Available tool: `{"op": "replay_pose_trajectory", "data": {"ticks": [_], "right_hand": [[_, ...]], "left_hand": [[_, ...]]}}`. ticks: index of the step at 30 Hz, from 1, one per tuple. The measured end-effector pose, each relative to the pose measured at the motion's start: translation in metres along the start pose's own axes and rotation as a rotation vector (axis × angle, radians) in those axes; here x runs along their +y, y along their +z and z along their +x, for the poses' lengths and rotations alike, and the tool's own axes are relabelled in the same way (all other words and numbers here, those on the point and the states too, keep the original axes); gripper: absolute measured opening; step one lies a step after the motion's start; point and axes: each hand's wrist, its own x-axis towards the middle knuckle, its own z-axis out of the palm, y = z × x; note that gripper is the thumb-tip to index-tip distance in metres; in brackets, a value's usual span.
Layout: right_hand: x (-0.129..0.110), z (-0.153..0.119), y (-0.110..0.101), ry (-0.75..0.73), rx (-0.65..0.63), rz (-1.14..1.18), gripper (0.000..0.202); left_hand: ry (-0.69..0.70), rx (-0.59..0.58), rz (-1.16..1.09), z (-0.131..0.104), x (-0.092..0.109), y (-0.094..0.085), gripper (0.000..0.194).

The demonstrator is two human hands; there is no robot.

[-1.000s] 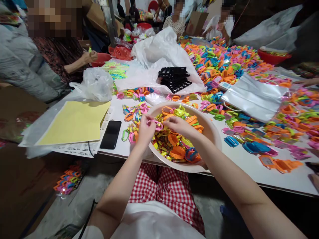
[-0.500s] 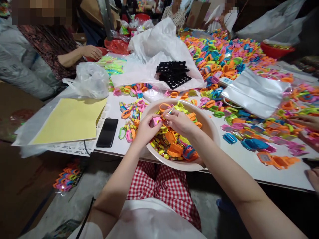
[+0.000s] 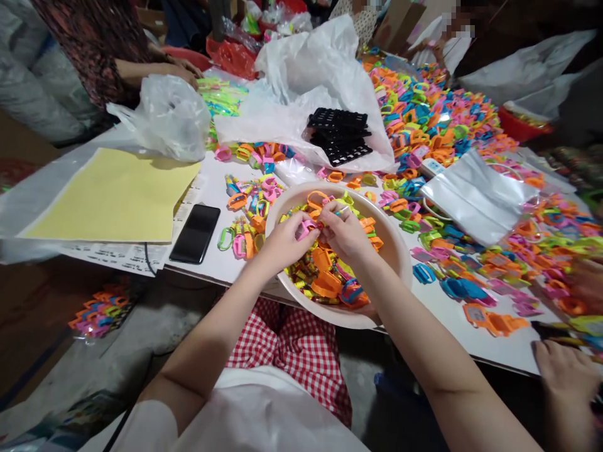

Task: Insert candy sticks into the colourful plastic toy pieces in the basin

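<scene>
Over a wide pale basin (image 3: 398, 251), my left hand (image 3: 291, 240) pinches a pink plastic piece (image 3: 306, 228). My right hand (image 3: 346, 232) is closed right beside it, fingertips together on a small item with red on it, too small to name; a thin clear tube-like thing shows by its fingers. The basin holds orange pieces (image 3: 326, 284), small yellow-and-red wrapped items (image 3: 301, 276) and a blue-and-orange piece (image 3: 353, 293). Left of the basin lie pink pieces (image 3: 241, 245) and a green ring-shaped piece (image 3: 225, 239) on the white table.
A black phone (image 3: 195, 234) and yellow sheet (image 3: 113, 198) lie left. Behind the basin are black trays (image 3: 342, 135) on white plastic (image 3: 301, 75). A large colourful heap (image 3: 433, 119) and silver bag (image 3: 480, 198) are right. Another person's hand (image 3: 565, 370) rests at the right edge.
The view has shifted, so the phone and yellow sheet appear further left. Both my hands stay together over the basin. The other person's hand at the right shows more fully.
</scene>
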Motion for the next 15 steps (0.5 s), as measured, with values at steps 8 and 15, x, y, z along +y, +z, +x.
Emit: {"op": "replay_pose_trajectory", "data": {"ticks": [8,15], "right_hand": [[0.003,0.001,0.006,-0.047,0.016,0.006,0.049],[0.013,-0.002,0.004,-0.302,0.02,-0.169,0.042]], "left_hand": [[-0.021,-0.029,-0.076,0.002,-0.001,-0.002,0.018],[0.082,0.048,-0.129,-0.005,0.0,-0.004,0.025]]}}
